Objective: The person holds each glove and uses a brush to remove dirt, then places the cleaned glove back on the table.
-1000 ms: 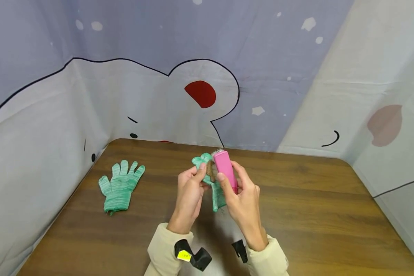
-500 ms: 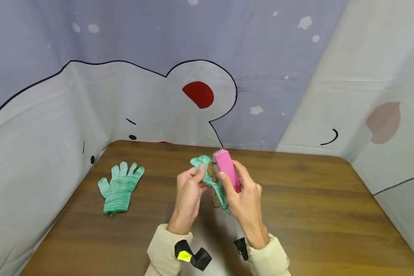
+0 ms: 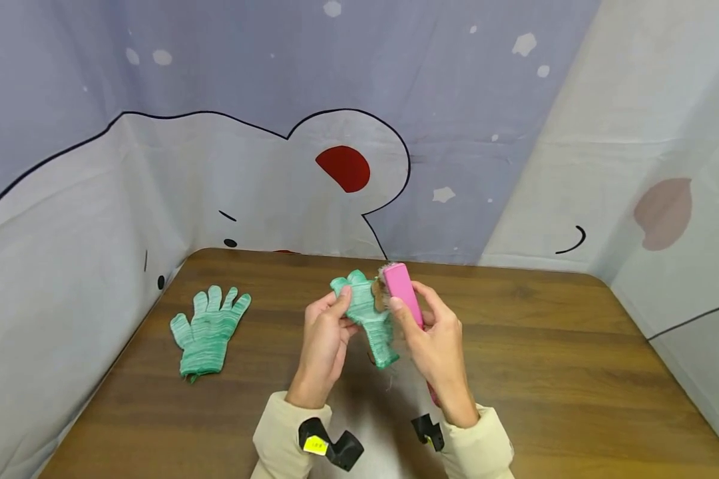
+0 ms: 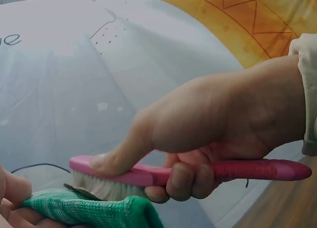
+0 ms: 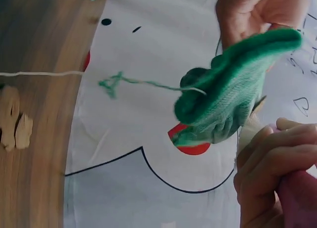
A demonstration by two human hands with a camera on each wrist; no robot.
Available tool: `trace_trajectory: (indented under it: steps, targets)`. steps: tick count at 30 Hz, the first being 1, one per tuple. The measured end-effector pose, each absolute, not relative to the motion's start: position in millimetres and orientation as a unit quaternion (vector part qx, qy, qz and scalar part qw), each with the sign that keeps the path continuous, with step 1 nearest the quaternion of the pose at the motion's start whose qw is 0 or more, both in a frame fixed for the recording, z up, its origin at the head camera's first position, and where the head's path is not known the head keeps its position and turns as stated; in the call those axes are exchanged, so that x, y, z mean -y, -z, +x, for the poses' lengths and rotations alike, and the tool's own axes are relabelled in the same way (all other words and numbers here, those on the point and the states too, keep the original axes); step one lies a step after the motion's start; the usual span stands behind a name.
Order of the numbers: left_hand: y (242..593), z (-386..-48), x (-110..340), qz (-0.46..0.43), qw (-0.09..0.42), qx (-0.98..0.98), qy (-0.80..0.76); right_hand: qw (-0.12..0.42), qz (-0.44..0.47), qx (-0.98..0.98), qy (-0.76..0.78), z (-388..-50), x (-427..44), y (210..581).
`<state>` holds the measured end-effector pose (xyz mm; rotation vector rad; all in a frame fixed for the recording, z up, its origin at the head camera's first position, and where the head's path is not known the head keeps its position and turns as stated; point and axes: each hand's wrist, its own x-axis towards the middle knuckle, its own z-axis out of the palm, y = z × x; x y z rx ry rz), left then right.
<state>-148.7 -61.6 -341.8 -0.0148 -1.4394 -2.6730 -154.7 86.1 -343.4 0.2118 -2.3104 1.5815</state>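
Observation:
My left hand (image 3: 326, 336) pinches a green knitted glove (image 3: 365, 313) between thumb and fingers above the table, and the glove's cuff hangs downward. My right hand (image 3: 437, 342) grips a pink brush (image 3: 403, 289), its thumb along the back of the head and its fingers curled under the handle. The pale bristles (image 4: 106, 186) touch or nearly touch a brown patch (image 3: 378, 296) at the glove's edge; exact contact is partly hidden. In the right wrist view, loose green yarn (image 5: 143, 83) trails from the glove (image 5: 233, 89).
A second green glove (image 3: 210, 332) lies flat at the left of the wooden table (image 3: 545, 346). Printed cloth (image 3: 263, 179) walls the back and sides. Brown shapes (image 5: 15, 119) and a pale string (image 5: 39, 73) show at the right wrist view's left edge.
The brush has moved slightly right and toward the glove's edge, with its handle swinging down into sight. More of the held glove shows, turned flatter toward the head camera.

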Motion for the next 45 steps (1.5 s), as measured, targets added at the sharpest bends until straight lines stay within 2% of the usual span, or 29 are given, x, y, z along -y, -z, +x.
trace_trajectory:
  steps: [3,8,13,19,27,34,45]
  targets:
    - [344,-149,62,-0.004,0.044,0.465,0.884,0.120,0.071,0.793,-0.593,-153,-86,342]
    - [350,-151,56,-0.013,0.032,0.443,0.896,0.075,0.074,0.771,-0.628,-146,-86,333]
    - [354,-150,45,-0.013,0.017,0.442,0.897,0.066,0.068,0.786,-0.610,-131,-83,312]
    - [358,-149,43,-0.017,-0.017,0.414,0.910,0.059,0.073,0.801,-0.591,-137,-84,328]
    - [357,-150,45,-0.042,-0.047,0.382,0.922,0.093,0.081,0.809,-0.574,-141,-84,340]
    - [357,-150,51,-0.047,-0.036,0.380,0.923,0.169,0.075,0.856,-0.483,-141,-81,340]
    - [353,-153,56,-0.054,-0.026,0.389,0.919,0.163,0.061,0.866,-0.468,-148,-87,336]
